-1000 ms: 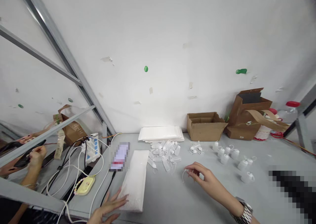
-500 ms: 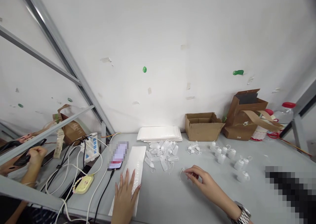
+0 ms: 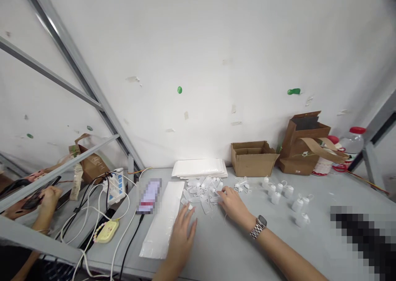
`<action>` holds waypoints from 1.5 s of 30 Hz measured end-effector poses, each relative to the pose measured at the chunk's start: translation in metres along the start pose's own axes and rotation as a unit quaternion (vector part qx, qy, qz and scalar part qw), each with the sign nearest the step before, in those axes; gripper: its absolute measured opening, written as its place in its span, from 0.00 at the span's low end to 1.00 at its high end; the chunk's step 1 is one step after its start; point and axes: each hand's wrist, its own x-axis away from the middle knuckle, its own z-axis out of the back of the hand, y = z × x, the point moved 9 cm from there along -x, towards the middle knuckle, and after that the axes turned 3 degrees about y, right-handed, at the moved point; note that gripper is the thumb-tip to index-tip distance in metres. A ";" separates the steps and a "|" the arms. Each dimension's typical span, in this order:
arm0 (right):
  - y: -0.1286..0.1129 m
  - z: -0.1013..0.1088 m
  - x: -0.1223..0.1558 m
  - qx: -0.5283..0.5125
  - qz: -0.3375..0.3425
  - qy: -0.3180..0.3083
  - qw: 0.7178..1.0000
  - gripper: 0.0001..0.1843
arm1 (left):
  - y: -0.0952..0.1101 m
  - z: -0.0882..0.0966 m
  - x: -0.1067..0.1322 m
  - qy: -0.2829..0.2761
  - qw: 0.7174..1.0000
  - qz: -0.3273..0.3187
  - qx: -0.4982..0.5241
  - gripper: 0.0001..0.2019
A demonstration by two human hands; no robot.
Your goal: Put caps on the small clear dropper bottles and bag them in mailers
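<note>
A: Take the pile of plastic pieces as the clock's centre. What's nearest?
B: The left hand, at seven o'clock, fingers spread apart, tips by the heap's edge. At four, the right hand, fingers drawn together against the heap; whether they pinch anything, I can't tell. It wears a metal-link watch.
A: And the materials?
B: At eight, a long, flat, glossy white mailer on the smooth grey bench. The pile itself is translucent, small and narrow, with thin loops. At three, squat, milky bottles with white caps. At twelve, a stack of white envelopes; at two, a cardboard carton, then a brown paper bag.
A: What differs from half a second ago?
B: The left hand lay flat on the mailer; now it's beside the pile. The right has shifted towards ten o'clock, up to the pieces.
A: Any writing?
B: The bag's small mark is illegible; the phone at nine is pixelated.
</note>
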 end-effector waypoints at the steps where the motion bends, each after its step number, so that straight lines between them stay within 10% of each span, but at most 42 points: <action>1: -0.001 -0.004 -0.002 0.025 -0.001 -0.004 1.000 0.13 | 0.007 -0.006 0.001 -0.006 1.000 -0.002 0.025 0.18; 7: 0.011 -0.013 0.001 0.039 -0.010 0.011 0.999 0.07 | 0.029 -0.029 -0.001 -0.036 0.985 0.057 0.162 0.17; 13: 0.034 -0.006 0.004 -0.231 -0.091 0.071 0.966 0.09 | 0.032 -0.048 -0.029 -0.019 0.937 0.173 0.302 0.18; 23: 0.073 -0.006 0.014 -0.451 -0.231 0.125 0.853 0.26 | 0.052 -0.084 -0.050 -0.081 0.990 0.063 -0.098 0.10; 31: 0.070 -0.012 0.017 -0.542 -0.285 0.108 0.784 0.30 | 0.039 -0.071 -0.088 -0.083 0.990 0.070 0.090 0.03; 37: 0.065 -0.012 0.018 -0.566 -0.290 0.106 0.764 0.29 | 0.019 -0.071 -0.105 -0.065 0.894 0.179 0.406 0.09; 41: 0.052 -0.019 0.017 -0.569 -0.271 0.060 0.774 0.27 | 0.010 -0.080 -0.094 -0.051 0.777 0.259 0.571 0.14; 45: 0.040 -0.021 0.017 -0.578 -0.248 0.038 0.776 0.23 | 0.007 -0.081 -0.088 -0.026 0.763 0.278 0.583 0.15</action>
